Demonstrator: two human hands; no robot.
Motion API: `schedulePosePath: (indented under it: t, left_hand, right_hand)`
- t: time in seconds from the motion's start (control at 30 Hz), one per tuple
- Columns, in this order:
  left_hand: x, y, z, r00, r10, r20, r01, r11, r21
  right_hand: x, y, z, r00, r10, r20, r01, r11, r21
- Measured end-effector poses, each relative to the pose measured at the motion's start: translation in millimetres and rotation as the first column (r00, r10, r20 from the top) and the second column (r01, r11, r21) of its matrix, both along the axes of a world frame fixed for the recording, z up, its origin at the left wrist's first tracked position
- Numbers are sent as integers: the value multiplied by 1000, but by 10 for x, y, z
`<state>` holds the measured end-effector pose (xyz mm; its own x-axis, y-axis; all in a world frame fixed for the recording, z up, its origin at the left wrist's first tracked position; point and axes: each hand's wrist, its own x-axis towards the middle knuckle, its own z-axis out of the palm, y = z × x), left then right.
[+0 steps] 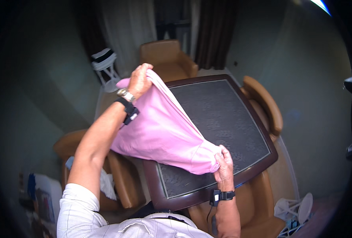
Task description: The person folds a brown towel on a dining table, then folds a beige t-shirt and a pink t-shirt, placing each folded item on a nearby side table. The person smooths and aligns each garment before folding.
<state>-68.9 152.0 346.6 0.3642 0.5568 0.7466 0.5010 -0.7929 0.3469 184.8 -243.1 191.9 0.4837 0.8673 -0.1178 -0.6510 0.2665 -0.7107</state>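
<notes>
A pink cloth garment [167,131] is stretched between my two hands above a dark-topped table [220,110]. My left hand [141,78] grips its upper end, raised past the table's far left corner. With my right hand [224,163] I hold the gathered lower right end, where the fabric bunches into a small roll. Between the hands the upper edge runs taut in layered folds, and the rest hangs down over the table's left side. What kind of garment it is cannot be told. A metal watch and a black strapped device sit on my left wrist; another strapped device is on the right.
Tan leather armchairs stand around the table: one at the far side [164,56], one at the right [265,110], one at the left [128,181] with white cloth on it, one close by me [238,205]. White folding stools [106,68] stand farther off.
</notes>
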Motion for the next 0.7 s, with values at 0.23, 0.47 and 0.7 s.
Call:
schedulePosePath:
  t: [0.23,0.47,0.7]
  left_hand:
    - [1506,-441,-1469,882,-419,-216,340,883,-324]
    - [976,-814,-2842,887,-432,-162,305,813,-496]
    - [186,-1043,-3048,881,-421,-217,242,795,-556]
  right_hand:
    - [382,-439,-1073,945,-325,19,308,873,-377]
    - [200,-903,-1512,880,-467,88,397,622,-674]
    - [-144,-665,-1267,843,-537,33,424,626,-654]
